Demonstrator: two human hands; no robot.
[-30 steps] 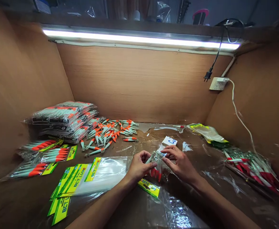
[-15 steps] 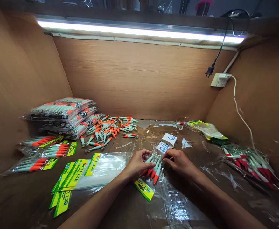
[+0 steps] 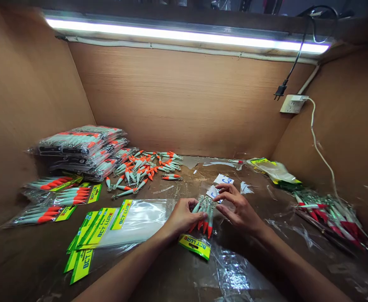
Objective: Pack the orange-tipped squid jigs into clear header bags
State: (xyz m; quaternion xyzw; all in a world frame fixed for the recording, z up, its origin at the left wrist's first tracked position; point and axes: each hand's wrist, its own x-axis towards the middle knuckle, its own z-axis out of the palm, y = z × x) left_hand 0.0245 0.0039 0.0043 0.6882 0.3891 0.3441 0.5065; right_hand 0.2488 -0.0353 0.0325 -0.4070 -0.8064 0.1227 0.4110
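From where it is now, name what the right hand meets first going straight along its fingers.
Probably the hooked ends of the lures held in the left hand, though depth is unclear.

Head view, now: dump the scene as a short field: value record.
left_hand: left hand, grip closed on bagged lures
right_hand: right hand, fingers parted beside the lures' hook end, contact unclear
lure_tips: orange-red, toward the yellow header card
left_of_hands: flat bags
back_left: stacked packs, loose lures
far_right: red-and-white lures
light: tube lamp, lit
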